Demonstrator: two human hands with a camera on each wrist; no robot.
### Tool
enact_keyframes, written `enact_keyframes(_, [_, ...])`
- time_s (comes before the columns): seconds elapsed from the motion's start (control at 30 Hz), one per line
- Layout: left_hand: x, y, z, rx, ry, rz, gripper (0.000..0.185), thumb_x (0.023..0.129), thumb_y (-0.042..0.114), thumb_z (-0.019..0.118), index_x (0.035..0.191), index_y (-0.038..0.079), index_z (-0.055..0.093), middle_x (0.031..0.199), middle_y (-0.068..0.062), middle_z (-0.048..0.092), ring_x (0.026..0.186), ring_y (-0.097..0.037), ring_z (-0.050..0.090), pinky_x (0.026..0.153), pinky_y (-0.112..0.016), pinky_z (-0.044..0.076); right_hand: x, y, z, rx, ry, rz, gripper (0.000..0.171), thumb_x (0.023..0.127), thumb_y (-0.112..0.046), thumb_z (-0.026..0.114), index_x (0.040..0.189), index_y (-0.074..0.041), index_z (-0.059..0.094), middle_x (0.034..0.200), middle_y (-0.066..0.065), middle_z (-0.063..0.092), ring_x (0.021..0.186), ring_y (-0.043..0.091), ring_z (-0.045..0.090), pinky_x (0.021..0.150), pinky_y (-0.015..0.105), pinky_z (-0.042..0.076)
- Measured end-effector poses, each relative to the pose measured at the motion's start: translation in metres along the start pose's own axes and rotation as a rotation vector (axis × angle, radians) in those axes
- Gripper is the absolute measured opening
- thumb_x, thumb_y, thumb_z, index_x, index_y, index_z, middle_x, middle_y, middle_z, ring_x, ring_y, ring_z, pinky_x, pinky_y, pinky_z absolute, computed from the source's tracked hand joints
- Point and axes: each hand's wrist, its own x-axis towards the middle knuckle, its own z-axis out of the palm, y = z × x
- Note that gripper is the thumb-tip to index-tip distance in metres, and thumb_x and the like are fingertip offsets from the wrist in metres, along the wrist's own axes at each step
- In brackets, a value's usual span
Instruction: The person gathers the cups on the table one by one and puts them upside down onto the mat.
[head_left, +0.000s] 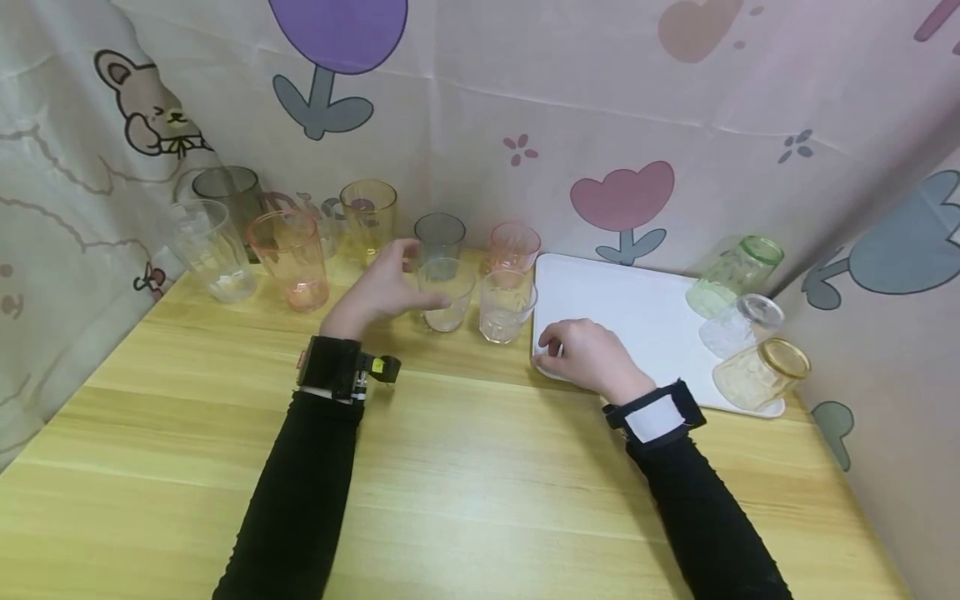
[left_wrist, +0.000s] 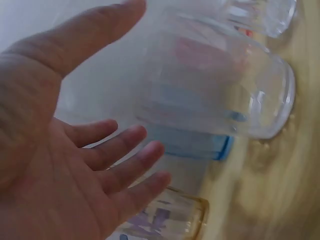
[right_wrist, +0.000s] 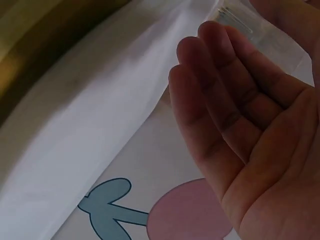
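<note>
Landmark: white tray (head_left: 645, 308) on the wooden table (head_left: 465, 467), right of centre.

Nearest: right hand (head_left: 588, 358) rests at the tray's near-left corner, fingers loosely curled; the wrist view shows them side by side, holding nothing.

Left of the tray: left hand (head_left: 382, 287) open beside a clear tumbler (head_left: 447, 293), fingers spread and straight, thumb raised; whether skin meets glass I cannot tell. The tumbler is upright and looks empty. A second clear ribbed tumbler (head_left: 506, 306) stands between it and the tray's left edge, also looks empty.

On the tray's right side: three tumblers lying on their sides, mouths turned away from the hands. Amber one (head_left: 761, 373) nearest, clear one (head_left: 741, 325) in the middle, green one (head_left: 735, 265) farthest. All look empty.

Farther back, left of the tray, along the printed curtain (head_left: 622, 100): pink glass (head_left: 513, 247), grey-blue glass (head_left: 439, 237), amber glass (head_left: 368, 217), larger pink glass (head_left: 291, 258), large clear glass (head_left: 206, 247), smoky grey glass (head_left: 228, 196). All upright.
</note>
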Motion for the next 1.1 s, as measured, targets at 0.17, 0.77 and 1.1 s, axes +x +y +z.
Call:
enact_keyframes(0.17, [0.005, -0.015, 0.004, -0.023, -0.052, -0.033, 0.112, 0.077, 0.027, 0.093, 0.161, 0.002, 0.024, 0.16, -0.02, 0.035, 0.142, -0.04, 0.041, 0.114, -0.056, 0.043, 0.0, -0.001, 0.007, 0.01, -0.032, 0.007, 0.014, 0.086, -0.023, 0.081, 0.092, -0.01, 0.077, 0.077, -0.004, 0.069, 0.07, 0.013, 0.062, 0.065, 0.037, 0.056])
enact_keyframes(0.77, [0.014, -0.036, 0.023, -0.12, -0.119, -0.051, 0.084, 0.08, 0.025, 0.091, 0.147, 0.008, 0.043, 0.142, -0.018, 0.053, 0.126, -0.035, 0.053, 0.101, -0.051, 0.05, 0.0, -0.003, 0.01, 0.022, -0.026, -0.037, 0.007, 0.085, -0.019, 0.086, 0.083, -0.013, 0.081, 0.076, -0.006, 0.074, 0.068, 0.007, 0.064, 0.067, 0.034, 0.058])
enact_keyframes(1.1, [0.013, -0.036, 0.024, -0.112, -0.1, -0.05, 0.076, 0.083, 0.025, 0.088, 0.143, 0.008, 0.046, 0.136, -0.017, 0.054, 0.123, -0.034, 0.053, 0.097, -0.048, 0.051, 0.001, -0.004, 0.009, 0.014, -0.036, -0.021, 0.008, 0.086, -0.02, 0.086, 0.084, -0.013, 0.081, 0.076, -0.006, 0.074, 0.067, 0.006, 0.063, 0.066, 0.034, 0.057])
